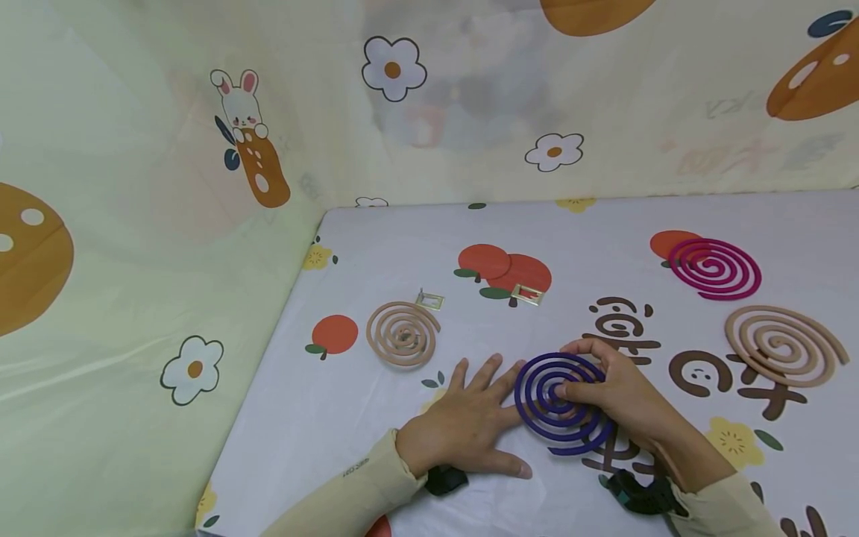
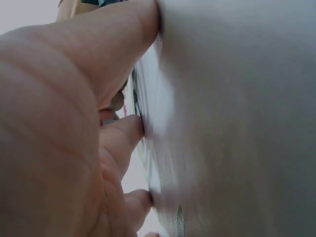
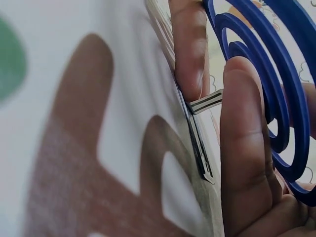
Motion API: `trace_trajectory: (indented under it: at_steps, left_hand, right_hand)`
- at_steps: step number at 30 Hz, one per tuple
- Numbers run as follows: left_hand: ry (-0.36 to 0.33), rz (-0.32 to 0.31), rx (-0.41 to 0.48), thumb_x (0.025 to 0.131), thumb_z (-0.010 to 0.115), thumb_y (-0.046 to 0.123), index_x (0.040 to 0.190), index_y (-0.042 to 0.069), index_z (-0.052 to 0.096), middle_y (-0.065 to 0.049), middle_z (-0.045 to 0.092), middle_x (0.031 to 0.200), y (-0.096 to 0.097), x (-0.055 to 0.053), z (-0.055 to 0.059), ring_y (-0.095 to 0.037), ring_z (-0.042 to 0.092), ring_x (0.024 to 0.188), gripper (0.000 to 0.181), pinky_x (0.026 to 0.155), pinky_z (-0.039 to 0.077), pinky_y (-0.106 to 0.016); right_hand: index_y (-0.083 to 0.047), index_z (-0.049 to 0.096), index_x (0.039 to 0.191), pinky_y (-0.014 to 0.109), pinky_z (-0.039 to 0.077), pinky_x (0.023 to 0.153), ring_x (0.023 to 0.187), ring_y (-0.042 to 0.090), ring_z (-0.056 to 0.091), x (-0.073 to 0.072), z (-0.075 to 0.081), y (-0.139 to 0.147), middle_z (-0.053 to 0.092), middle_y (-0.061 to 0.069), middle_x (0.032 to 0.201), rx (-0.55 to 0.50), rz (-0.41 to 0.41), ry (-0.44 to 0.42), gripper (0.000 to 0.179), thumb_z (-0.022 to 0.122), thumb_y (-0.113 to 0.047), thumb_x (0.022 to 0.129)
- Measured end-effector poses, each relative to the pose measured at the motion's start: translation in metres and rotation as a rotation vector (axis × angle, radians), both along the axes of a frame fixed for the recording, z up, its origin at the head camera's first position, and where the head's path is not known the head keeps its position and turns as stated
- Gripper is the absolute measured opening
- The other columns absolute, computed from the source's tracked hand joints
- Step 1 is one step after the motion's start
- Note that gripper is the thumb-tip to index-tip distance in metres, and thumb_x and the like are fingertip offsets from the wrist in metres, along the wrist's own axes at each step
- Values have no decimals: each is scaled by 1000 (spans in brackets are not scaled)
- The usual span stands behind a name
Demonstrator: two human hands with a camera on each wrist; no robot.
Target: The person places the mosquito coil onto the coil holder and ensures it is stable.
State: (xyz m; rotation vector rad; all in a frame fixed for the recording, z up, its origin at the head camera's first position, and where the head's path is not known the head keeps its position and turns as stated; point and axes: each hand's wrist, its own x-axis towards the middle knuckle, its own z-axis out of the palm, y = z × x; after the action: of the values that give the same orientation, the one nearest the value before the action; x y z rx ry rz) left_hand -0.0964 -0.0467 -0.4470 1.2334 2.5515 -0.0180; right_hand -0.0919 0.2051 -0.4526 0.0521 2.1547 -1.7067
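Observation:
A dark blue mosquito coil [image 1: 535, 429] hangs a little above the table in my right hand [image 1: 624, 388]. The right thumb lies at the coil's centre and the other fingers reach over its far side. Beneath it, in the right wrist view, a small metal coil stand [image 3: 207, 101] lies on the cloth with its tab raised towards the coil. My left hand [image 1: 463, 421] rests palm down with spread fingers, its index finger passing under the coil. In the right wrist view that fingertip [image 3: 189, 81] touches the stand.
A tan coil [image 1: 371, 337] lies to the left, with a metal stand [image 1: 429, 300] beside it. Another metal stand [image 1: 528, 294] lies farther back. At the right are a magenta coil [image 1: 731, 291] and a second tan coil [image 1: 741, 354]. Patterned cloth walls [image 1: 470, 171] border the table's back and left.

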Motion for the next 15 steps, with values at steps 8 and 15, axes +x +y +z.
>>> trace_trajectory:
  at_steps: [8, 15]
  left_hand:
    - [-6, 0, 2, 88, 54, 83, 165, 46, 18, -3, 3, 176, 0, 0, 0, -34, 1, 162, 93, 122, 15, -69]
    - [-4, -2, 4, 88, 54, 83, 165, 45, 18, -3, 3, 176, 0, 0, 0, -34, 1, 162, 92, 122, 15, -69]
  right_hand:
    - [-1, 40, 143, 39, 61, 84, 107, 29, 67, 0, 0, -1, 54, 30, 137, -9, -12, 6, 65, 78, -13, 93]
    - [0, 40, 143, 37, 60, 84, 108, 29, 66, -2, -2, 0, 53, 30, 138, 4, -12, 8, 64, 78, -12, 93]
